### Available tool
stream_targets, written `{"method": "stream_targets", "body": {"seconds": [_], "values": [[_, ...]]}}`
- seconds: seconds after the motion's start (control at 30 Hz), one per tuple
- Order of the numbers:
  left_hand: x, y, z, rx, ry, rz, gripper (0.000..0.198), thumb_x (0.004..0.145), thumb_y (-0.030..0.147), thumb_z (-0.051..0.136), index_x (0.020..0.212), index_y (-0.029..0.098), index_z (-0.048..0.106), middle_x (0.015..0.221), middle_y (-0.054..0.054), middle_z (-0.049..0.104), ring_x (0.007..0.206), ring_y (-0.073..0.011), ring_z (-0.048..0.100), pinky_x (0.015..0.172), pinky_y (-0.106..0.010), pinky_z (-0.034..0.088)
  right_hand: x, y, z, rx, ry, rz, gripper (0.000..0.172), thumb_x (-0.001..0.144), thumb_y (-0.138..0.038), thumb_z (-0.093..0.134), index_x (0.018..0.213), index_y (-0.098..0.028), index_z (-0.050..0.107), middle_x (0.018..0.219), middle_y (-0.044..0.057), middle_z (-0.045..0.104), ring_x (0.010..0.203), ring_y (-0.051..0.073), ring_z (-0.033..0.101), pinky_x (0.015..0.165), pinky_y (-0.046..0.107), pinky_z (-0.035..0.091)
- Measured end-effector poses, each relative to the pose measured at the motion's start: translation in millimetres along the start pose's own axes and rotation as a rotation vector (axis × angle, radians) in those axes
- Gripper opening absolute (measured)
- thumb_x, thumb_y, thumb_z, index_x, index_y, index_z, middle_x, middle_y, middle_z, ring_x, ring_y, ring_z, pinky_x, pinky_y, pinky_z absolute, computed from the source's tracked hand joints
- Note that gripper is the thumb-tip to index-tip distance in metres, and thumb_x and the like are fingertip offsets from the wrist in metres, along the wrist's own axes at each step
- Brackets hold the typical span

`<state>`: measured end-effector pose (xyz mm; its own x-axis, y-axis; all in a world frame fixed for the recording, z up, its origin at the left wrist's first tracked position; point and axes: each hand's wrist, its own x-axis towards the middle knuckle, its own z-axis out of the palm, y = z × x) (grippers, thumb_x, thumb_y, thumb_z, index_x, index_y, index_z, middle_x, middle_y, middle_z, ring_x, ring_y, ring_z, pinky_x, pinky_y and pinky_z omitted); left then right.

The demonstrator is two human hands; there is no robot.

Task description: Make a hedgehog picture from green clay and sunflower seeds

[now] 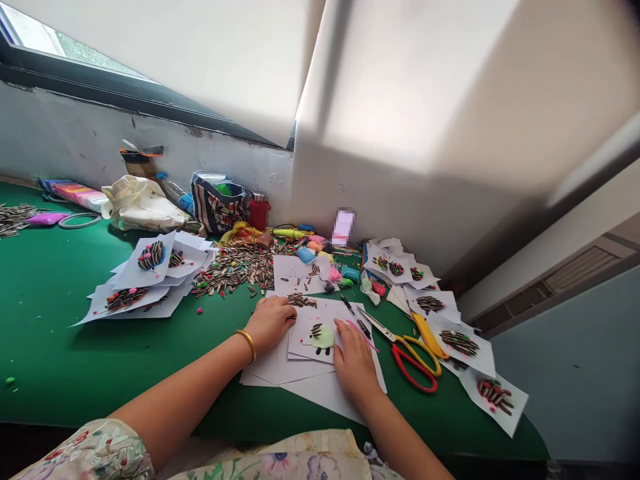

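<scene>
A white paper card [305, 350] lies before me, bearing a pale green clay hedgehog [323, 337] with dark feet and a few striped seeds on its back. My left hand [270, 325], a gold bangle at its wrist, is closed at the card's upper left. Its fingertips meet at a small heap of sunflower seeds [303, 300]; whatever they pinch is hidden. Flat along the card's right edge rests my right hand [356, 360], fingers stretched out. Loose white sheets [315, 387] lie underneath.
Red-and-yellow scissors [415, 360] and black pens [363, 327] lie at right, beside a row of seed-hedgehog cards [460, 343]. More finished cards [133, 293] are stacked at left. Behind are a seed pile [245, 263], colored clay [306, 255], bags [145, 207] and a red bottle [259, 212].
</scene>
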<state>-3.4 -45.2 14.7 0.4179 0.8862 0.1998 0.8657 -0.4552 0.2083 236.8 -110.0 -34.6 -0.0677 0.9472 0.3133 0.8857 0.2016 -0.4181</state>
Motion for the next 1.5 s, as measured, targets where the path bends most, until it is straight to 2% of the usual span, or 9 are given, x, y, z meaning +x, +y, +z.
{"method": "stream_targets", "body": {"seconds": [0.3,0.47,0.63,0.7,0.83,0.97,1.13,1.4,1.5], "values": [[13,-7,11.1,0.055,0.067,0.013,0.011,0.092,0.025,0.058,0.091,0.024,0.068,0.095,-0.004,0.065,0.096,-0.0232,0.056,0.084,-0.038,0.032,3,10,-9,0.012,-0.099,-0.049,0.062,0.084,-0.015,0.044,0.146,-0.022,0.041,0.142,0.010,0.050,0.135,0.025,0.042,0.114,0.045,0.035],[22,-10,14.5,0.074,0.071,0.020,0.009,0.092,0.023,0.057,0.091,0.023,0.067,0.094,-0.005,0.065,0.094,-0.0228,0.055,0.082,-0.037,0.032,22,34,-16,0.037,-0.124,-0.084,0.061,0.087,-0.016,0.040,0.148,-0.020,0.038,0.142,0.010,0.050,0.134,0.023,0.043,0.115,0.043,0.035],[21,-9,19.1,0.079,0.096,0.018,0.011,0.094,0.023,0.055,0.091,0.022,0.065,0.094,-0.005,0.064,0.094,-0.0224,0.055,0.083,-0.038,0.032,45,52,-19,-0.038,-0.084,-0.108,0.059,0.086,-0.010,0.039,0.143,-0.021,0.044,0.136,0.010,0.054,0.128,0.024,0.047,0.112,0.043,0.036],[19,-9,20.8,0.075,0.107,0.020,0.011,0.095,0.024,0.055,0.092,0.022,0.065,0.095,-0.004,0.064,0.094,-0.0221,0.054,0.085,-0.038,0.032,56,49,-24,-0.059,-0.088,-0.122,0.055,0.086,-0.009,0.040,0.140,-0.020,0.049,0.133,0.011,0.055,0.126,0.024,0.047,0.109,0.041,0.038],[19,-9,22.5,0.066,0.123,0.018,0.012,0.095,0.024,0.055,0.091,0.022,0.066,0.093,-0.004,0.064,0.094,-0.0216,0.054,0.088,-0.038,0.032,85,27,-30,-0.088,-0.214,-0.152,0.031,0.091,-0.017,0.047,0.115,-0.020,0.067,0.116,0.009,0.064,0.113,0.023,0.055,0.100,0.034,0.041],[18,-9,21.7,0.058,0.148,0.023,0.010,0.094,0.024,0.056,0.091,0.023,0.066,0.092,-0.004,0.064,0.094,-0.0216,0.055,0.088,-0.038,0.033,110,6,-21,-0.110,-0.296,-0.111,0.022,0.092,-0.021,0.052,0.106,-0.022,0.069,0.107,0.005,0.066,0.100,0.019,0.059,0.083,0.028,0.041],[18,-8,21.5,0.073,0.146,0.010,0.013,0.095,0.024,0.054,0.091,0.023,0.067,0.093,-0.004,0.064,0.094,-0.0216,0.054,0.089,-0.038,0.034,122,-1,-5,-0.148,-0.313,-0.068,0.012,0.091,-0.025,0.056,0.091,-0.021,0.067,0.096,0.003,0.065,0.084,0.016,0.059,0.068,0.026,0.035],[18,-8,20.7,0.062,0.139,0.015,0.014,0.095,0.025,0.053,0.090,0.023,0.066,0.093,-0.005,0.064,0.094,-0.0220,0.054,0.090,-0.040,0.033,122,-3,-3,-0.184,-0.238,-0.061,0.015,0.095,-0.018,0.047,0.094,-0.017,0.063,0.100,0.009,0.063,0.091,0.021,0.057,0.075,0.030,0.036],[18,-7,20.5,0.064,0.137,0.015,0.013,0.095,0.025,0.054,0.091,0.023,0.066,0.093,-0.004,0.064,0.094,-0.0220,0.054,0.090,-0.040,0.033,117,-3,-9,-0.083,-0.225,-0.130,0.013,0.094,-0.017,0.049,0.093,-0.019,0.062,0.096,0.006,0.063,0.090,0.019,0.057,0.076,0.028,0.038]]}}
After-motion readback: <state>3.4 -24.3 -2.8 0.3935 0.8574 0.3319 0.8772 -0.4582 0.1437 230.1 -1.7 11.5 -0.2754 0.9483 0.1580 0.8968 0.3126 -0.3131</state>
